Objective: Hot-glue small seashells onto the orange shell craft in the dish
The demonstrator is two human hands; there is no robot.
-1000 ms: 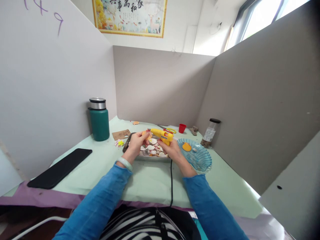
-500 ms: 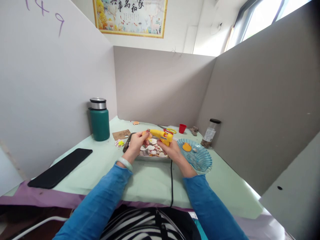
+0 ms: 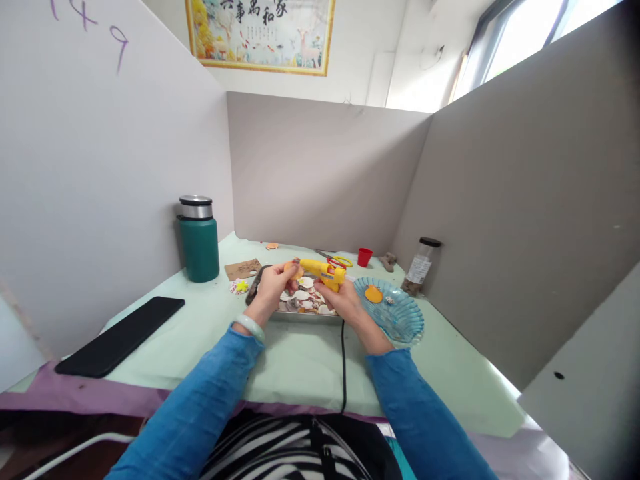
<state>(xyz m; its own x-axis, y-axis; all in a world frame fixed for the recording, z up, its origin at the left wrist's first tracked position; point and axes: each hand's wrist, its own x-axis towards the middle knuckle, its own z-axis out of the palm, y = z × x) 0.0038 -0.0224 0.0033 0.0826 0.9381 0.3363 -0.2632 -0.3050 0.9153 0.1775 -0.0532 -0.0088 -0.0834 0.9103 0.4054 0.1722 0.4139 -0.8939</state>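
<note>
My right hand (image 3: 341,300) is wrapped round a yellow hot glue gun (image 3: 320,268), its nozzle pointing left and its black cord hanging down to the table's front edge. Between the fingers of my left hand (image 3: 274,285) is a small orange piece (image 3: 296,272), mostly covered; it may be a shell, but I cannot tell its kind. The glue gun's tip is at this piece, and whether they touch is too small to see. Below both hands sits a metal tray (image 3: 305,319) filled with shells (image 3: 306,295).
A blue glass plate (image 3: 407,320) with an orange piece stands right of the tray. Behind are scissors (image 3: 342,261) and a red cup (image 3: 365,257). A jar (image 3: 421,267) is at the right. On the left are a green bottle (image 3: 199,243), a cardboard piece (image 3: 243,269) and a black mat (image 3: 123,337).
The glue gun has shifted very slightly to the left and down at the orange piece. Both hands keep their holds, and everything else stays put.
</note>
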